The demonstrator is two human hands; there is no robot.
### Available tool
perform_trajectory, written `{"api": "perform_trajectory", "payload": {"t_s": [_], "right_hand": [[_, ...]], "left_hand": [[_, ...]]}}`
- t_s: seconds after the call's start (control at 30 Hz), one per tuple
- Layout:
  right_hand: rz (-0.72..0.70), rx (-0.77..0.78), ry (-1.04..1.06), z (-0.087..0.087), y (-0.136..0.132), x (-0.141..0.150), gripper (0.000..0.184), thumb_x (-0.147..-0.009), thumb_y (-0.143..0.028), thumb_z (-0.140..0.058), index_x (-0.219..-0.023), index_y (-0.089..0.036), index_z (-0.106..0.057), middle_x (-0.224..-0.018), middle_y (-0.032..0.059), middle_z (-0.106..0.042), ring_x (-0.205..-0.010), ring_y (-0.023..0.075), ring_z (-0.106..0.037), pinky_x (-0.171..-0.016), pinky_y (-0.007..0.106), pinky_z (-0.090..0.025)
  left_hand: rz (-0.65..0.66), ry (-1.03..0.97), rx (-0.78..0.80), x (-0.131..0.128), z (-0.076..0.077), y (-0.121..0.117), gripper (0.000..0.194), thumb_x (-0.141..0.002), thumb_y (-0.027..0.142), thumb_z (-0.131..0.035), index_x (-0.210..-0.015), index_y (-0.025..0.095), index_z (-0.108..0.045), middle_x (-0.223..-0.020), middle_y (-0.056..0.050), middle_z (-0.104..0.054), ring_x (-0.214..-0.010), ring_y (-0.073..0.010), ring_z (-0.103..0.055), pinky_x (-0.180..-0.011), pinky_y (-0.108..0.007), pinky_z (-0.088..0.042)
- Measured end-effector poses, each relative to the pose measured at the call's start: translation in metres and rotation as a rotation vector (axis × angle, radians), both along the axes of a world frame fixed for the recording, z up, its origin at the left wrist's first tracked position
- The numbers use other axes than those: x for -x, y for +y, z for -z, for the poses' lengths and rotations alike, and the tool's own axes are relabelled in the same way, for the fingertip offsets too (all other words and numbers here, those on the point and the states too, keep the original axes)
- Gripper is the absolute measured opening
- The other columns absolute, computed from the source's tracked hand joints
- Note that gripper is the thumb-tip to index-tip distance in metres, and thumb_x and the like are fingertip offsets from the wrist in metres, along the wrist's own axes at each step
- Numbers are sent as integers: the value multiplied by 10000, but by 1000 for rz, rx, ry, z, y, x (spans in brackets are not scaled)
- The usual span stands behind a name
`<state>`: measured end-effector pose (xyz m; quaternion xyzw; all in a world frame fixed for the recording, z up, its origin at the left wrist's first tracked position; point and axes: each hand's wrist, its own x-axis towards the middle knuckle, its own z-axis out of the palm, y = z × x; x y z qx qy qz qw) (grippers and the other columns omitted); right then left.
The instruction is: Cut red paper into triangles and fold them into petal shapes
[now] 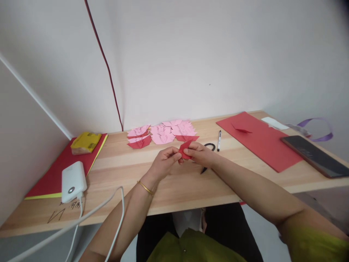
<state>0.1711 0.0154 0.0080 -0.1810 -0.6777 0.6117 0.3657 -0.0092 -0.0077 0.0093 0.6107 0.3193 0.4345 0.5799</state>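
A small folded piece of red paper (184, 150) is held between both hands above the wooden table. My left hand (167, 160) pinches its left edge with thumb and fingers. Gripping the right side is my right hand (199, 153), its thumb pressed on the paper's face. Black scissors (210, 146) lie partly hidden beneath my right hand and wrist. Just beyond the hands, several pink folded paper pieces (163, 135) sit in groups, with red folded pieces (139, 142) among them.
A white power bank (73, 182) with a white cable and a yellow packet (86, 143) rest on red and yellow sheets at left. To the right are a pen (219, 141), red paper sheets (261, 145) bearing a small red folded piece (243, 130), and a phone (313, 154).
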Motion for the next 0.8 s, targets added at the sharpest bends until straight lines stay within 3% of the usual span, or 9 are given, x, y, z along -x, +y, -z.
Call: {"api": "perform_trajectory", "payload": {"t_s": [0.1, 0.23, 0.33, 0.5, 0.67, 0.8], "right_hand": [[76, -22, -55, 1, 1, -1, 234, -887, -365, -515, -847, -152, -605, -760, 30, -629, -734, 132, -580, -678, 272, -445], [285, -69, -224, 3, 5, -3, 191, -805, -342, -617, -847, -156, -621, -803, 28, -643, -700, 123, -581, -622, 246, -451], [346, -161, -297, 5, 5, -2, 185, -805, -335, -600, -828, -154, -633, -771, 30, -650, -658, 125, -580, -594, 248, -451], [381, -430, -373, 5, 4, 1, 176, -826, -306, -566, -792, -156, -650, -750, 48, -659, -679, 145, -591, -601, 255, -445], [361, -519, -411, 1, 3, 0, 240, -861, -347, -526, -791, -157, -654, -733, 49, -639, -655, 139, -577, -605, 254, -438], [321, -486, -393, 0, 4, -1, 291, -885, -382, -489, -813, -155, -657, -742, 49, -649, -670, 142, -583, -620, 253, -439]], "left_hand": [[-37, 73, 7, 0, 1, 1, 190, -791, 332, -588, -744, 148, -569, -647, -3, -585, -623, -110, -531, -654, -254, -422], [-201, 437, -122, -1, 2, 3, 176, -783, 304, -560, -686, 157, -562, -605, 22, -533, -569, -97, -455, -565, -227, -355], [-239, 542, -181, -2, 3, 4, 122, -776, 266, -541, -757, 162, -602, -661, 17, -559, -609, -106, -466, -577, -228, -354], [-218, 531, -103, -1, 1, 3, 122, -768, 274, -543, -739, 163, -587, -611, 34, -527, -555, -97, -428, -541, -222, -333], [-202, 624, -184, -1, -4, 1, 139, -780, 277, -526, -695, 170, -549, -604, 38, -498, -566, -101, -408, -543, -224, -312], [-187, 654, -232, -2, -6, 0, 115, -780, 258, -517, -709, 173, -542, -623, 35, -505, -585, -107, -417, -560, -231, -314]]}}
